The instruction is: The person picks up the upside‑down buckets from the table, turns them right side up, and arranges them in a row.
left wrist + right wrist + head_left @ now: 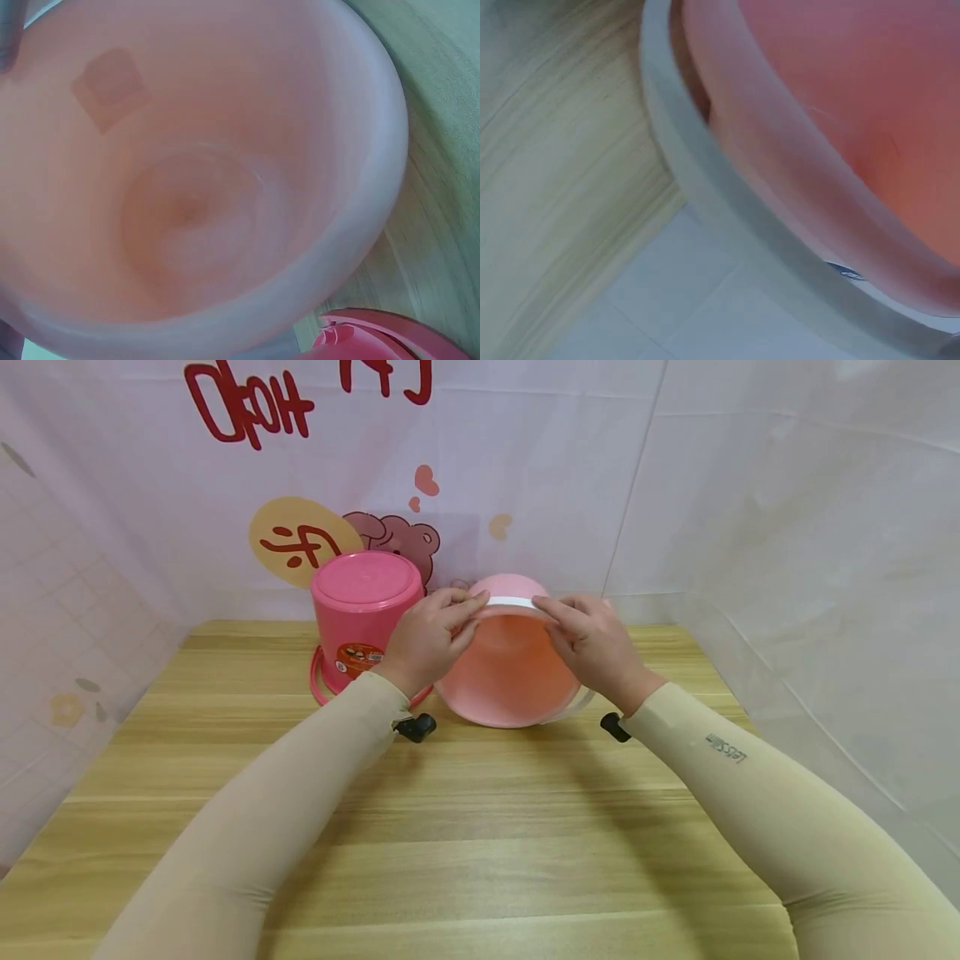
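A light pink bucket (517,672) is tipped on the table with its mouth toward me. Its white handle (512,602) passes over the upper side of the rim. My left hand (430,637) pinches the handle on its left part, and my right hand (597,642) pinches it further right, thumbs and fingertips at the white strip. From the left wrist, the bucket's inner wall (225,90) fills the view, with a square mark on it. The right wrist view has the pale handle (720,184) curving just outside the thick rim (780,120).
Left of my left hand stands a darker pink bucket (367,578), upside down, its orange label (358,657) partly behind the wrist. That bucket's pink handle (318,681) hangs down by the table (465,852). A white printed sheet (555,468) rises behind both buckets.
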The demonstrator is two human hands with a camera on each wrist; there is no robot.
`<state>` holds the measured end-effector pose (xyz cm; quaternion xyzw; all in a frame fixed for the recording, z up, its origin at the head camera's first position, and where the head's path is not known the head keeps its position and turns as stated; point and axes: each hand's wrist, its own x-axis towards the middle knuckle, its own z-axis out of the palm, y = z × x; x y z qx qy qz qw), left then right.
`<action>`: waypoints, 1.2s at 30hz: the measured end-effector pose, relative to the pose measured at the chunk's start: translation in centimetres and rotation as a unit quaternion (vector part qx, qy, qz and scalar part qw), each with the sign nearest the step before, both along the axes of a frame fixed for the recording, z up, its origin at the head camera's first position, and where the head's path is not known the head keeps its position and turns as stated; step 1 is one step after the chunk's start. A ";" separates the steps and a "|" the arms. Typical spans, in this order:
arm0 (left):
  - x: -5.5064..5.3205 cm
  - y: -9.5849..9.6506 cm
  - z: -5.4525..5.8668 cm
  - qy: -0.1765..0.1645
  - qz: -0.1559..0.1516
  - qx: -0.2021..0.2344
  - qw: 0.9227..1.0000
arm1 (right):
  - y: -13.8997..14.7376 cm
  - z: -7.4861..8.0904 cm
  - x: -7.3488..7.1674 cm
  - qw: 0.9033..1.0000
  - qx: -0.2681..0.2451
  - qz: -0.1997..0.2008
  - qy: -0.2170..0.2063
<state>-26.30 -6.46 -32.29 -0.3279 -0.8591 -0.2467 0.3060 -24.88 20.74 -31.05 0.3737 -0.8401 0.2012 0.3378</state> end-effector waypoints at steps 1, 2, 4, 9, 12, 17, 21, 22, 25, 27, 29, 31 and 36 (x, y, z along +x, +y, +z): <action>0.0 0.0 0.0 -0.003 0.001 -0.001 1.000 | -0.1 0.0 0.0 1.000 -0.001 -0.002 -0.003; 0.0 0.0 0.0 -0.008 0.004 -0.004 1.000 | -0.1 0.1 0.0 1.000 -0.002 -0.003 -0.005; 0.1 -0.1 0.0 -0.019 0.009 -0.009 1.000 | -0.2 0.1 -0.1 1.000 -0.003 -0.006 -0.007; 0.3 -0.2 0.1 -0.046 0.014 -0.008 0.999 | -0.3 0.2 -0.4 1.000 -0.005 -0.017 -0.018; 0.3 -0.3 0.1 -0.060 0.007 0.004 0.998 | -0.3 0.4 -0.5 0.999 -0.013 -0.023 -0.026; 0.4 -0.7 0.0 -0.087 -0.007 0.033 0.996 | -0.2 1.1 -0.7 0.996 -0.041 -0.043 -0.062; 0.5 -1.2 0.0 -0.097 -0.006 0.042 0.994 | -0.1 2.0 -0.8 0.992 -0.060 -0.068 -0.085; 0.5 -1.3 0.1 -0.095 -0.003 0.041 0.995 | 0.0 2.2 -0.8 0.991 -0.062 -0.072 -0.090; 0.6 -1.4 0.2 -0.088 0.006 0.034 0.996 | -0.1 2.8 -0.8 0.990 -0.063 -0.078 -0.102; 0.6 -1.5 0.4 -0.083 0.011 0.030 0.996 | -0.1 3.0 -0.7 0.989 -0.062 -0.077 -0.113; 0.6 -1.4 0.6 -0.079 0.016 0.025 0.996 | -0.2 3.2 -0.7 0.988 -0.062 -0.074 -0.121; 0.7 -1.3 0.9 -0.080 0.019 0.019 0.996 | -0.1 3.2 -0.8 0.987 -0.065 -0.072 -0.127; 0.9 -1.1 1.7 -0.106 0.025 0.010 0.994 | 0.3 3.0 -1.0 0.987 -0.068 -0.070 -0.127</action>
